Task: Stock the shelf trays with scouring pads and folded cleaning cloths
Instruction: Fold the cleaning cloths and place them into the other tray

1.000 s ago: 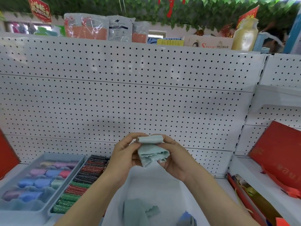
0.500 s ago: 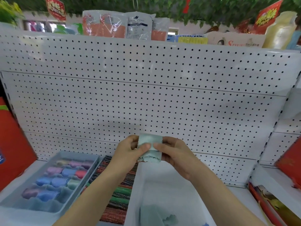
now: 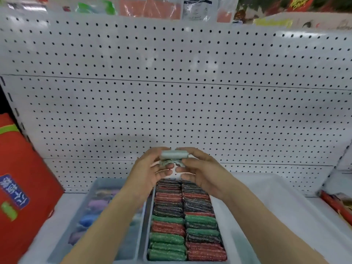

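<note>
A pale green folded cloth [image 3: 174, 156] is held between both hands in front of the pegboard. My left hand [image 3: 147, 169] grips its left end and my right hand [image 3: 199, 169] grips its right end. Below them a grey tray [image 3: 149, 221] holds two rows of glittery red, green and black scouring pads [image 3: 185, 221]. To its left, another grey tray [image 3: 89, 195] holds rolled cloths [image 3: 95, 210] in purple, blue and pink; my left forearm covers part of it.
A white pegboard [image 3: 171, 101] backs the shelf. A large red box [image 3: 22, 180] stands at the left. A pale bin [image 3: 276, 206] lies to the right under my right forearm. Red packages [image 3: 337, 202] sit at the far right. Packaged goods line the top.
The view has swung left, so the scouring pad tray now lies under my hands. The cloth is folded tighter into a compact bundle between both hands.
</note>
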